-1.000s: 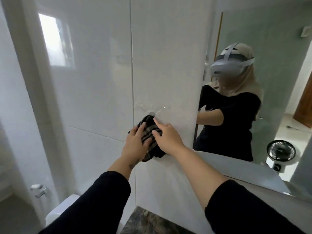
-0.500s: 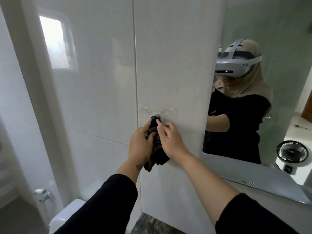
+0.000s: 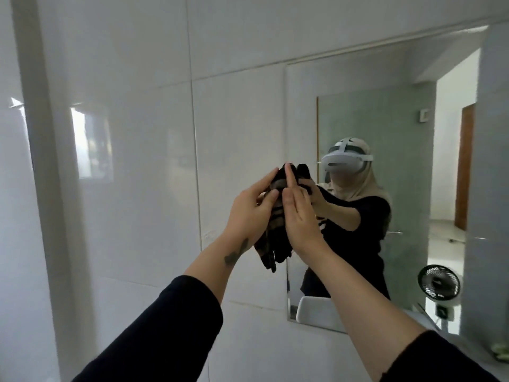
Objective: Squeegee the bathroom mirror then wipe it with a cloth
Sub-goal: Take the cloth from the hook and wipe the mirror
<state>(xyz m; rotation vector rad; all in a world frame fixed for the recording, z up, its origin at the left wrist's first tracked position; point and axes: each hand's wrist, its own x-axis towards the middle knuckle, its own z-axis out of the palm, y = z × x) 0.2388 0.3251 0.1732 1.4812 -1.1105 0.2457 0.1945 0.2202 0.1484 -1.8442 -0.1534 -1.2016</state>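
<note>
Dark plaid cloth point(image 3: 275, 216) bunched between left hand point(image 3: 249, 213) and right hand point(image 3: 298, 216), both gripping it, one cloth, raised at mirror point(image 3: 399, 128) left edge

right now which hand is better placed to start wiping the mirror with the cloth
Probably the right hand: it is on the mirror side of the dark cloth. The left hand grips the cloth over the white tiled wall.

cloth point(image 3: 275, 216) lifted off wall, perhaps bunched
</note>
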